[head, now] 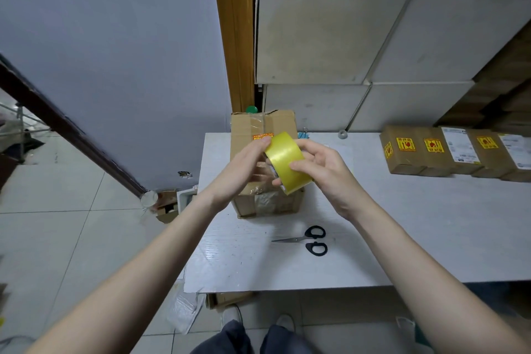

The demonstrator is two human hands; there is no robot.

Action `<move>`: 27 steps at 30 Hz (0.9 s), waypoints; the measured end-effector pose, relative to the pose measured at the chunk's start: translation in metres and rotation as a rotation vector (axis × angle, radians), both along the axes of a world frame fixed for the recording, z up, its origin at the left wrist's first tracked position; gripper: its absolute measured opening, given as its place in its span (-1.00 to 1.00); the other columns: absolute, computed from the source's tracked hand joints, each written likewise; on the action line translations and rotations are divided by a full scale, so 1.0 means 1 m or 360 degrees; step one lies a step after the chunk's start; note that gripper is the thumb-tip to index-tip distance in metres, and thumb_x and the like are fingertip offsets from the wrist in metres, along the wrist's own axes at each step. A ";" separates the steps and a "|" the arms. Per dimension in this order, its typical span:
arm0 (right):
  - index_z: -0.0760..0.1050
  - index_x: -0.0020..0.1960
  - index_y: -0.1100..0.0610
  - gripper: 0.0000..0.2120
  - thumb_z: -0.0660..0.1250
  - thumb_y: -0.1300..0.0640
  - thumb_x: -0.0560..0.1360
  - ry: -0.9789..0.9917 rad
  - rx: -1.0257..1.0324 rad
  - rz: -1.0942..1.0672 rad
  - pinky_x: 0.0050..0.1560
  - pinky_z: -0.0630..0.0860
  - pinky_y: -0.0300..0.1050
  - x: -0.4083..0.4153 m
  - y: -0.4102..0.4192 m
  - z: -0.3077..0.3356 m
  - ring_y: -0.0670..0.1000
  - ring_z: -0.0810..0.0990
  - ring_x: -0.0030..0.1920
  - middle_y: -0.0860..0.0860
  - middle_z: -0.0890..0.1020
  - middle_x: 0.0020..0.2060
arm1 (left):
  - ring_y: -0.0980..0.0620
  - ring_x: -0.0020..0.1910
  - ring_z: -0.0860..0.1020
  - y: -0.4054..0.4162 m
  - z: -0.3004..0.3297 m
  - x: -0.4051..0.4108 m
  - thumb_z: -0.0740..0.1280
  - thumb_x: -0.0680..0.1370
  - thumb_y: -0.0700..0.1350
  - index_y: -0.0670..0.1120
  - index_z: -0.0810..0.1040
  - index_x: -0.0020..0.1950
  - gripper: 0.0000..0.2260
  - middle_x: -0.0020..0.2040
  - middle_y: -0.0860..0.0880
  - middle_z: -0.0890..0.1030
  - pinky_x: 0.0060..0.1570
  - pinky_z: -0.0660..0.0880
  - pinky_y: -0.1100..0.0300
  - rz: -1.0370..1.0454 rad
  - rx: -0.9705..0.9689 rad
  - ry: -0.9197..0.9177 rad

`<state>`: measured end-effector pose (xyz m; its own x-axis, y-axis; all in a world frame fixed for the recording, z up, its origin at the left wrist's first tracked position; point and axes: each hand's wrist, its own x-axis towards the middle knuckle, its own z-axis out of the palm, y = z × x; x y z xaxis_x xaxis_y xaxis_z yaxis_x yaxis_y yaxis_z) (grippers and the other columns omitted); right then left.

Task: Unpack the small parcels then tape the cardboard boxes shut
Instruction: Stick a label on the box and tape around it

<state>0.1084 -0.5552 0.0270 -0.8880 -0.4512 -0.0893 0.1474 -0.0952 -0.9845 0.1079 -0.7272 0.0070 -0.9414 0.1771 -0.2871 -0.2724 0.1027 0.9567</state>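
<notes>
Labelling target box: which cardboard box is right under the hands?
The lone brown box at the table's left end, directly beneath both hands and the yellow tape roll. The other boxes sit in a row at the far right, carrying yellow stickers.

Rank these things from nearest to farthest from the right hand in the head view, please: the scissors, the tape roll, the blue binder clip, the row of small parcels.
1. Tape roll: held in the right hand.
2. Blue binder clip: just beyond the hand, beside the cardboard box.
3. Scissors: on the table, nearer the person.
4. Row of small parcels: far right.
</notes>
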 end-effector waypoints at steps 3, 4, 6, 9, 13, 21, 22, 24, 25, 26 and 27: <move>0.46 0.19 0.25 -0.75 0.21 0.39 0.54 0.0033 0.0076 -0.0049 -0.20 0.61 -0.14 0.001 -0.001 -0.001 0.17 0.70 -0.23 0.07 0.69 -0.15 | 0.13 0.19 0.54 0.000 -0.001 0.002 0.10 0.67 0.01 0.02 0.51 0.33 -0.69 0.20 0.05 0.59 0.25 0.43 0.16 0.0077 -0.0159 0.0323; 0.45 0.19 0.26 -0.75 0.21 0.39 0.53 0.0033 0.0086 -0.0069 -0.19 0.61 -0.14 0.001 -0.002 -0.002 0.16 0.70 -0.23 0.08 0.69 -0.15 | 0.18 0.22 0.50 0.000 -0.001 0.003 0.13 0.66 -0.01 0.03 0.52 0.33 -0.70 0.23 0.08 0.58 0.24 0.41 0.23 0.0107 -0.0222 0.0428; 0.44 0.19 0.26 -0.75 0.22 0.39 0.54 0.0028 0.0099 -0.0108 -0.20 0.61 -0.14 0.002 -0.004 -0.003 0.16 0.70 -0.23 0.09 0.69 -0.15 | 0.23 0.20 0.48 0.002 -0.002 0.004 0.17 0.65 -0.04 0.04 0.54 0.31 -0.72 0.22 0.08 0.57 0.18 0.41 0.31 0.0173 -0.0375 0.0617; 0.45 0.18 0.22 -0.76 0.23 0.37 0.54 0.0050 0.0130 -0.0140 -0.15 0.62 -0.05 0.003 -0.007 -0.006 0.13 0.69 -0.21 0.08 0.69 -0.14 | 0.20 0.16 0.49 0.002 -0.003 0.007 0.20 0.64 -0.09 0.00 0.55 0.30 -0.74 0.17 0.06 0.56 0.16 0.44 0.23 0.0206 -0.0596 0.0875; 0.47 0.15 0.15 -0.77 0.22 0.36 0.55 0.0072 0.0143 -0.0203 -0.19 0.61 -0.13 0.002 -0.009 -0.008 -0.01 0.67 -0.22 0.02 0.70 -0.16 | 0.01 0.23 0.47 0.002 -0.005 0.013 0.30 0.59 -0.14 -0.09 0.53 0.33 -0.70 0.22 -0.05 0.53 0.25 0.41 0.05 0.0102 -0.0840 0.1182; 0.46 0.17 0.16 -0.74 0.16 0.37 0.56 0.0050 0.0224 -0.0318 -0.13 0.56 -0.22 0.001 -0.007 -0.010 -0.07 0.63 -0.17 0.04 0.68 -0.08 | -0.16 0.15 0.52 0.007 -0.011 0.019 0.38 0.53 -0.20 -0.14 0.59 0.25 -0.71 0.19 -0.18 0.54 0.08 0.51 0.03 0.0018 -0.1090 0.1531; 0.45 0.19 0.17 -0.74 0.15 0.37 0.57 0.0047 0.0225 -0.0320 -0.12 0.56 -0.25 0.001 -0.007 -0.010 -0.08 0.64 -0.15 0.06 0.67 -0.04 | -0.17 0.13 0.53 0.008 -0.012 0.020 0.38 0.53 -0.22 -0.14 0.60 0.24 -0.72 0.17 -0.18 0.55 0.05 0.52 0.03 0.0015 -0.1119 0.1575; 0.44 0.22 0.18 -0.74 0.14 0.35 0.58 0.0039 0.0229 -0.0326 -0.10 0.54 -0.29 0.001 -0.006 -0.010 -0.09 0.63 -0.09 0.09 0.66 0.03 | -0.17 0.14 0.52 0.008 -0.016 0.021 0.38 0.53 -0.24 -0.14 0.59 0.25 -0.71 0.18 -0.19 0.55 0.02 0.52 0.02 -0.0021 -0.1156 0.1621; 0.44 0.21 0.18 -0.74 0.14 0.36 0.58 0.0039 0.0229 -0.0329 -0.10 0.52 -0.30 0.000 -0.006 -0.010 -0.10 0.63 -0.08 0.09 0.66 0.04 | -0.17 0.15 0.52 0.008 -0.017 0.021 0.38 0.53 -0.25 -0.14 0.58 0.27 -0.70 0.18 -0.19 0.54 0.02 0.52 0.02 -0.0040 -0.1162 0.1621; 0.44 0.20 0.16 -0.74 0.13 0.36 0.58 0.0042 0.0225 -0.0328 -0.11 0.52 -0.32 0.000 -0.006 -0.010 -0.11 0.63 -0.09 0.07 0.66 0.03 | -0.17 0.15 0.51 0.008 -0.018 0.021 0.38 0.54 -0.25 -0.14 0.57 0.28 -0.69 0.19 -0.19 0.54 0.03 0.52 0.01 -0.0050 -0.1165 0.1612; 0.45 0.17 0.14 -0.74 0.13 0.37 0.58 0.0046 0.0218 -0.0325 -0.13 0.52 -0.33 0.000 -0.006 -0.010 -0.13 0.63 -0.12 0.05 0.66 0.00 | -0.16 0.16 0.51 0.008 -0.018 0.021 0.38 0.54 -0.24 -0.14 0.56 0.29 -0.68 0.20 -0.19 0.53 0.03 0.52 0.00 -0.0051 -0.1166 0.1599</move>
<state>0.1086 -0.5610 0.0171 -0.9625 -0.2476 -0.1107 0.1106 0.0145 -0.9938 0.1287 -0.7195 -0.0114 -0.7994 0.3065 0.5168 0.5595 0.6932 0.4543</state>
